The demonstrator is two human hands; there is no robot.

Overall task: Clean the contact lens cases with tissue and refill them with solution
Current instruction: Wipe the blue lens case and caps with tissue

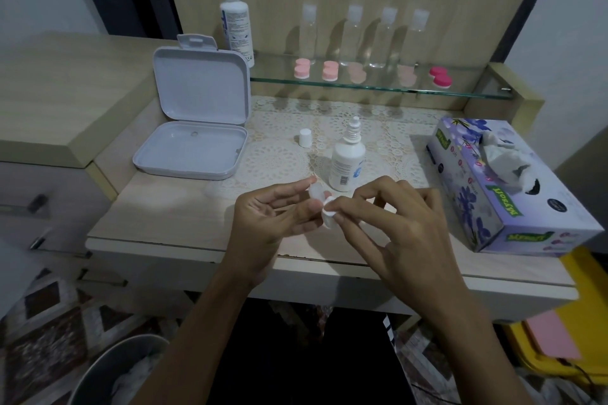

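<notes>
Over the table's front edge, the left hand [276, 214] pinches a small, smooth white contact lens case [318, 191], its long axis running from eleven to five o'clock, while the right hand [394, 223] grasps soft crumpled tissue [329, 212] pressed into its nearer well.

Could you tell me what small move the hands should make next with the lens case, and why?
Probably keep turning the tissue inside the well. The left hand holds the white lens case while the right hand pinches the tissue against it, so wiping looks unfinished. The solution bottle already stands uncapped behind, its cap beside it, ready for refilling afterwards.
</notes>
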